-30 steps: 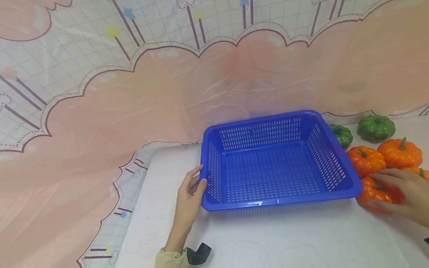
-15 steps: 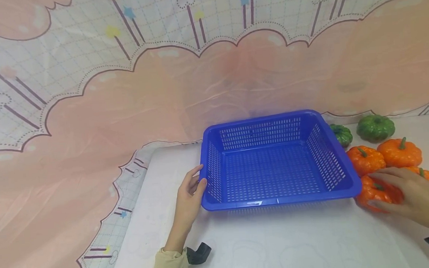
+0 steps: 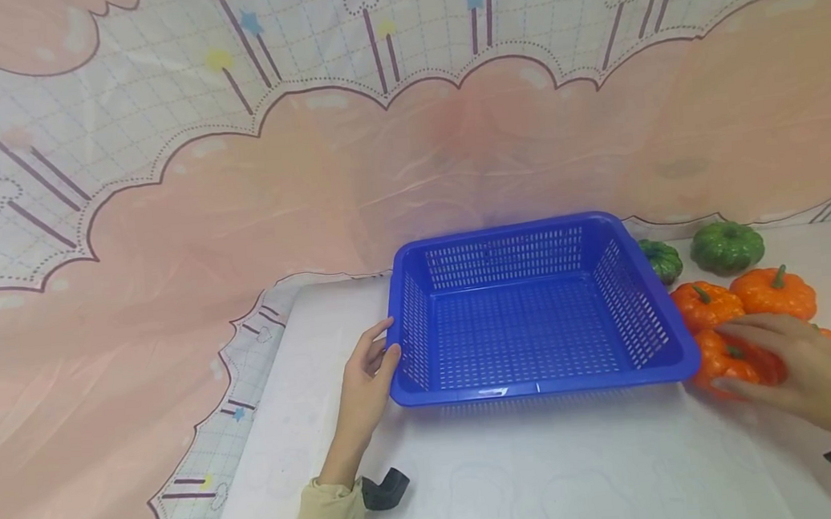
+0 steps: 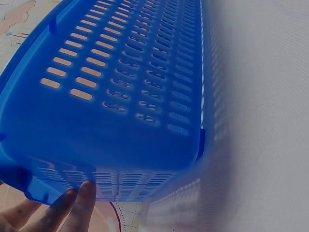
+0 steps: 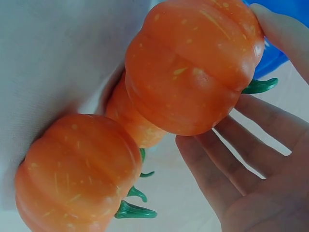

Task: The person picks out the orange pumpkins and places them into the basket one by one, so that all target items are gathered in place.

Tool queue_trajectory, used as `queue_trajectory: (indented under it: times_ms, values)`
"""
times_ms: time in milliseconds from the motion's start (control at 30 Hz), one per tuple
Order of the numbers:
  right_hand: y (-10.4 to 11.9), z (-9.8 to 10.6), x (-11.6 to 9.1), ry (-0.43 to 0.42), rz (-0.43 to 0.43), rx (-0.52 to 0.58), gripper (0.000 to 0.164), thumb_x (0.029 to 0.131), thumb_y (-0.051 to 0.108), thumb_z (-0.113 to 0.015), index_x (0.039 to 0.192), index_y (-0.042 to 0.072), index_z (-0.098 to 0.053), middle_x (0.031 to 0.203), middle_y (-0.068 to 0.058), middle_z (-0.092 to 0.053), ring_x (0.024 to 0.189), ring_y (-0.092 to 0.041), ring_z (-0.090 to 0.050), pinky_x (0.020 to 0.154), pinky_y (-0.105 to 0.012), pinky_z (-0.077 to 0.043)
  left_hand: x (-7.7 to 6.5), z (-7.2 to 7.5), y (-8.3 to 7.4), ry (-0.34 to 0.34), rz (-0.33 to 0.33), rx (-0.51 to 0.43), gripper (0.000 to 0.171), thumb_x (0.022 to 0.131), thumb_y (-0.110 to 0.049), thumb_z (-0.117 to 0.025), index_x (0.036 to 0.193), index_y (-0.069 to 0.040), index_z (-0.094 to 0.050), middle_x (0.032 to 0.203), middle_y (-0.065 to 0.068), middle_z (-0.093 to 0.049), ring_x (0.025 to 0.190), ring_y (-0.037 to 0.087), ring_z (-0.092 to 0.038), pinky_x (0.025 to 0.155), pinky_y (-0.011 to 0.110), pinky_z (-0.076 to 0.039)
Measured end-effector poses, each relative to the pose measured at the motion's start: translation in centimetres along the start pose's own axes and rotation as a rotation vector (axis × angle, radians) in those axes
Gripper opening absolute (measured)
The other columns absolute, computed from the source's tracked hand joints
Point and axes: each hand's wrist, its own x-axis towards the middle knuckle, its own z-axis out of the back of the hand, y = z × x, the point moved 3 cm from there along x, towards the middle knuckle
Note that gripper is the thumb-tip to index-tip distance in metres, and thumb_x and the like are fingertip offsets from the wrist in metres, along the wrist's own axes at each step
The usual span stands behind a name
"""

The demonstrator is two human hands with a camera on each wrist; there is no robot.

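A blue plastic basket (image 3: 540,389) with slotted walls stands on the white table. My left hand (image 3: 365,385) holds it by the left side, thumb at the rim and fingers against the outer wall in the left wrist view. On the right, my right hand (image 3: 809,360) grips an orange toy pumpkin (image 5: 190,67) with a green stem, thumb on one side and fingers on the other. This pumpkin is close beside the basket's front right corner. More orange pumpkins lie around it, one (image 3: 707,306) behind it and another (image 5: 77,174) at lower left in the right wrist view.
Two green pumpkins, one small (image 3: 662,261) and one larger (image 3: 727,247), sit at the back right. Another orange pumpkin (image 3: 772,292) is just in front of them. A patterned pink cloth (image 3: 451,152) hangs behind the table (image 3: 546,467).
My right hand and the gripped pumpkin have shifted slightly upward in the head view, covering more of the pumpkin behind the hand. The left hand and basket stay in place.
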Motion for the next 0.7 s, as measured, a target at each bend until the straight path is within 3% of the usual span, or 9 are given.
queue_trajectory:
  times_ms: [400, 700]
  values:
    - [-0.1, 1.0, 0.4, -0.141, 0.111, 0.024, 0.069, 0.053, 0.032, -0.096, 0.108, -0.002, -0.070, 0.112, -0.028, -0.063, 0.104, -0.047, -0.054, 0.077, -0.069, -0.047, 0.0, 0.1, 0.0, 0.004, 0.001, -0.007, 0.043, 0.102, -0.024, -0.057, 0.144, -0.016, -0.050, 0.130, 0.020, -0.063, 0.124, 0.035, -0.060, 0.105, 0.052, -0.047]
    - [-0.1, 1.6, 0.8, -0.109, 0.054, 0.023, 0.074, 0.058, 0.040, -0.094, 0.114, -0.001, -0.067, 0.117, -0.029, -0.061, 0.107, -0.049, -0.050, 0.080, -0.073, -0.043, 0.0, 0.1, 0.1, 0.007, 0.004, -0.011, 0.043, 0.102, -0.024, -0.057, 0.144, -0.017, -0.050, 0.131, 0.020, -0.063, 0.124, 0.034, -0.060, 0.105, 0.052, -0.047]
